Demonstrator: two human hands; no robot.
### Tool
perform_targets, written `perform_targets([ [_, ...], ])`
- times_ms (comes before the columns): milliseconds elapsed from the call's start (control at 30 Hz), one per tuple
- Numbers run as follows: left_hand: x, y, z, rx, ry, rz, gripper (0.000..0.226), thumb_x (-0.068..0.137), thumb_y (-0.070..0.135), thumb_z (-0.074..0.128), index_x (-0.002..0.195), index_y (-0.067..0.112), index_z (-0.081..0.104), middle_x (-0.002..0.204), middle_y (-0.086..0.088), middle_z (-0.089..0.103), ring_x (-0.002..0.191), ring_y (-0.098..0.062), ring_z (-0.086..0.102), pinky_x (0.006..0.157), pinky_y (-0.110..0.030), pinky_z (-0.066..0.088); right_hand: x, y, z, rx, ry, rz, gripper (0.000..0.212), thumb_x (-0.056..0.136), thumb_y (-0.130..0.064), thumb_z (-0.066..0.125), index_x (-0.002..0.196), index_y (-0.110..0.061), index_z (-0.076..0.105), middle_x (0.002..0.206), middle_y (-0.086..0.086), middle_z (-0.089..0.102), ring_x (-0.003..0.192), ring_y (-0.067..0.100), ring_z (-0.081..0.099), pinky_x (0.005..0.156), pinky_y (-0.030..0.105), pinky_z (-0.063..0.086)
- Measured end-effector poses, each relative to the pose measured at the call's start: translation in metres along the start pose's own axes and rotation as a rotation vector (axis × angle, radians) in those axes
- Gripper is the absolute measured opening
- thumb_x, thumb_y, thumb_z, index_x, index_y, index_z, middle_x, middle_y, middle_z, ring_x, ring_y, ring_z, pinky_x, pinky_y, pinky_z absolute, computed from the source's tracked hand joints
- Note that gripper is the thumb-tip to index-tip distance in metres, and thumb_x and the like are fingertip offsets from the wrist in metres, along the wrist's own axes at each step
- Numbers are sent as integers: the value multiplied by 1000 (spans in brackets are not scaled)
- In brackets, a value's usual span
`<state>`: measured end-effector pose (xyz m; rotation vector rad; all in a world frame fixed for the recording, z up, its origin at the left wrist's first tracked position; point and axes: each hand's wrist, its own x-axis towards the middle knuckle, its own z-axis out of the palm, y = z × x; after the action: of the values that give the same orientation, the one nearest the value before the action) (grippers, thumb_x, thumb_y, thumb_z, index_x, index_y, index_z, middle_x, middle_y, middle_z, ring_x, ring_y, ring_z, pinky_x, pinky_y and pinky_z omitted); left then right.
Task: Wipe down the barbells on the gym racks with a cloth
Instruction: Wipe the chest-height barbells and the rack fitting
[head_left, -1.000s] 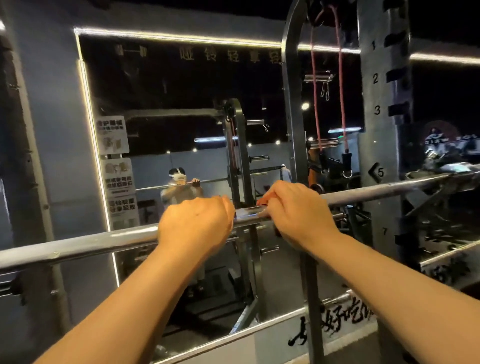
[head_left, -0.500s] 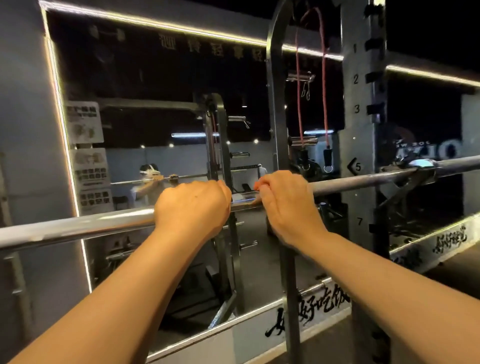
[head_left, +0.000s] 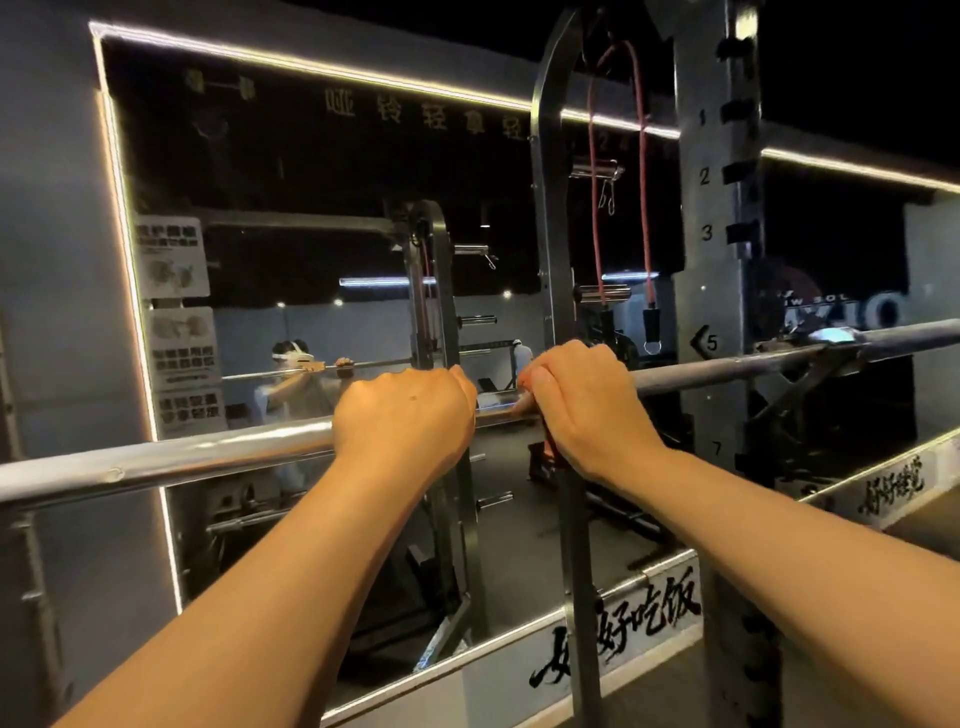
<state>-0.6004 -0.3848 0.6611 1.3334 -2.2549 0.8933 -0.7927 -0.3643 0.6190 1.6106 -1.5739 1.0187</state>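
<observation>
Both hands curl knuckles-up over the bar (head_left: 208, 460). The left hand (head_left: 405, 415) grips bare steel. Close beside it, the right hand (head_left: 582, 405) clamps a red cloth (head_left: 548, 448) against the bar, a scrap showing below its fingers. Beyond stand the numbered upright (head_left: 719, 291) and the mirror (head_left: 311, 182).

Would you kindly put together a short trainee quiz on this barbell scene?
1. True or false: the left hand and the right hand both grip the barbell.
2. Which number sits beside the arrow on the rack upright? A) 2 B) 5 C) 7
3. Fill in: the lit frame on the wall ahead surrounds a large ____.
Key: 1 true; 2 B; 3 mirror.
</observation>
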Motion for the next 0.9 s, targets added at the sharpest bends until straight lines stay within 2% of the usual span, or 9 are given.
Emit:
perform_targets([
  [133,-1,-1,1,8,25,20,14,106,24,46,116,16,52,72,-2,40,75,-26,51,65,-44,37,37,1,-8,-285,-347,14,20,106,-31,38,94,-22,52,95,1,56,90,21,54,78,39,48],
  [233,-2,0,1,26,16,15,8,104,22,52,110,17,49,70,-3,37,74,-26,48,64,-44,36,9,-12,13,-285,-36,28,23,103,-28,38,97,-20,59,90,0,54,92,24,58,83,39,45],
  [333,-1,1,-1,42,-21,3,16,102,22,57,115,16,51,71,-3,37,74,-26,46,65,-45,35,-31,-18,32,189,127,24,39,104,-32,33,136,-18,49,136,0,47,138,22,36,124,46,17],
  [400,0,2,-1,38,-7,7,16,102,20,54,117,16,51,71,-3,40,67,-25,46,62,-43,35,-34,-14,32,211,119,7,43,104,-36,31,141,-19,45,141,-3,42,140,17,29,127,43,8],
  [500,0,1,-1,34,17,16,7,103,19,51,109,17,49,71,-1,43,55,-20,38,53,-36,29,-5,-7,13,18,49,-41,37,104,-39,30,101,-25,64,97,-9,56,91,13,48,92,36,43],
  [600,-1,0,0,34,56,40,5,104,20,49,107,16,50,71,-1,44,56,-20,40,57,-39,35,24,1,-3,-180,-188,-25,34,106,-37,35,84,-21,57,80,-7,53,77,17,55,73,39,47],
  [733,-1,0,2,31,45,39,7,103,21,52,106,15,48,71,-1,41,68,-23,49,62,-41,40,-5,-15,18,-47,42,22,23,105,-33,33,101,-25,55,97,-11,48,107,20,55,97,34,38],
  [833,-1,2,1,25,19,19,13,102,22,55,113,16,51,73,-2,39,76,-25,50,65,-41,41,-46,-30,35,233,87,31,53,105,-39,29,152,-16,34,156,-1,28,153,17,10,127,47,4],
  [900,1,3,2,15,22,11,14,102,21,54,114,16,52,77,-3,43,77,-26,50,65,-41,41,-41,-21,29,201,93,-6,49,104,-40,29,145,-18,44,145,-1,41,143,17,28,124,46,20],
])
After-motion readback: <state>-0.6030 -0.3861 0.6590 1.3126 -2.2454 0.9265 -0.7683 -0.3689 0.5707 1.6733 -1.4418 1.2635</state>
